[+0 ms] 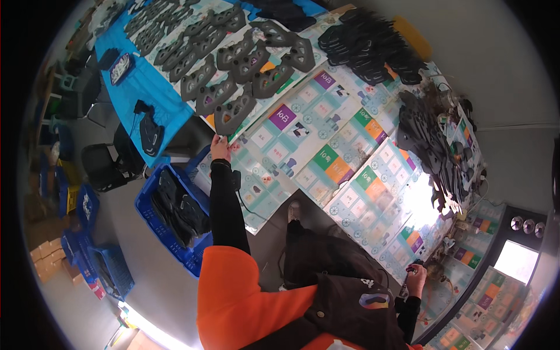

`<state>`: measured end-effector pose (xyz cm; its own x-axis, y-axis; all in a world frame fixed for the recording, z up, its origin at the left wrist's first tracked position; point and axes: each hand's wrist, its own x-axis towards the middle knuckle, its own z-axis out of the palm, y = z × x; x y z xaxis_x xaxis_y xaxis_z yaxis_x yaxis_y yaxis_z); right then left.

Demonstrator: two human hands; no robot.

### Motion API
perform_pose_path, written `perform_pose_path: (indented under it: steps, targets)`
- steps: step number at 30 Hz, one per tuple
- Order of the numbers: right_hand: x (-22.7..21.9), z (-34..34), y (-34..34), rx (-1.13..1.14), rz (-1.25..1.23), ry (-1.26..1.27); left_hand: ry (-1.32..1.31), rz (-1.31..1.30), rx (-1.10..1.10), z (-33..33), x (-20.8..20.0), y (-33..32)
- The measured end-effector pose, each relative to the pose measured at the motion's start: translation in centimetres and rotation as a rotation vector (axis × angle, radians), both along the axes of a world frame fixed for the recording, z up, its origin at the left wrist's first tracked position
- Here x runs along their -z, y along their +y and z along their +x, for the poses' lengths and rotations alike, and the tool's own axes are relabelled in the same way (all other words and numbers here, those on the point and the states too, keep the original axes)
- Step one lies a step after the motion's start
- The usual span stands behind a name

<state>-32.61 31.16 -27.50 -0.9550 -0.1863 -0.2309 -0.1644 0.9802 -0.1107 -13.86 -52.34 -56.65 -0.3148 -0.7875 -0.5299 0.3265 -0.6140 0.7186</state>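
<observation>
My left hand (220, 149) is stretched out to the table's left edge, right beside the lower tip of a dark grey moulded frame (234, 113). Its fingers are drawn together; whatever they pinch is too small to make out. Several like frames (254, 59) lie in rows on the far part of the table (274, 151), which is covered with printed sheets. At the lower right, my right hand (416, 281) is closed round a small dark object (413, 269) beside the table's near corner. Its kind is not clear.
Heaps of black flat parts (373, 44) and more black pieces (429, 140) stand along the right. A blue crate (142, 205) with black parts sits on the floor at left. A blue-covered table (125, 96), a dark chair (99, 166) and blue bins (114, 265) are beyond.
</observation>
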Motion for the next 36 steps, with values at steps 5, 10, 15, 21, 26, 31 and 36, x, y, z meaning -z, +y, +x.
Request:
perform_pose_path:
  steps: [5,10,15,21,26,31,36]
  targets:
    - [-0.5,-1.6,-3.8,-0.024,0.025,-0.040,0.014,-0.020,-0.004,2.3,1.9,0.2]
    - [-0.9,-3.6,-6.3,-0.012,0.072,-0.063,0.015,-0.013,-0.019,4.2,3.9,2.0]
    - [-0.2,-4.4,-7.8,-0.066,0.066,-0.101,0.002,-0.008,-0.008,4.7,3.5,2.8]
    - [0.6,-5.3,-8.6,-0.109,0.054,-0.133,-0.020,-0.006,-0.035,2.6,1.7,0.3]
    - [-0.6,-4.5,-6.8,-0.098,0.074,-0.093,0.057,0.139,0.016,0.9,1.1,1.6]
    - [1.4,-3.8,-9.3,-0.166,0.035,-0.204,-0.162,0.191,-0.172,19.4,18.5,11.1]
    - [2.0,-2.2,-9.4,-0.075,0.199,-0.266,-0.276,1.166,-0.498,12.1,28.4,35.5]
